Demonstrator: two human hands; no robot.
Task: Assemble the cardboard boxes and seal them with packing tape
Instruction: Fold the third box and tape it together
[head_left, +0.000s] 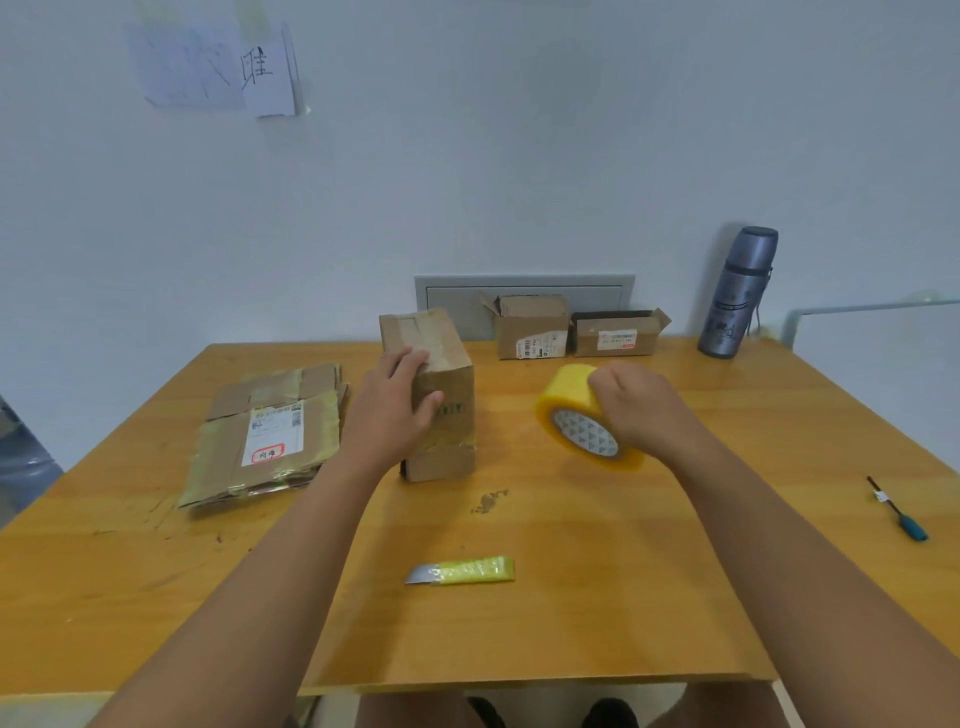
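Pale wall (519, 156), wooden table (623, 571)

Left hand (393, 402) gripping, fingers spread; right hand (638, 404) fisted, gripping.
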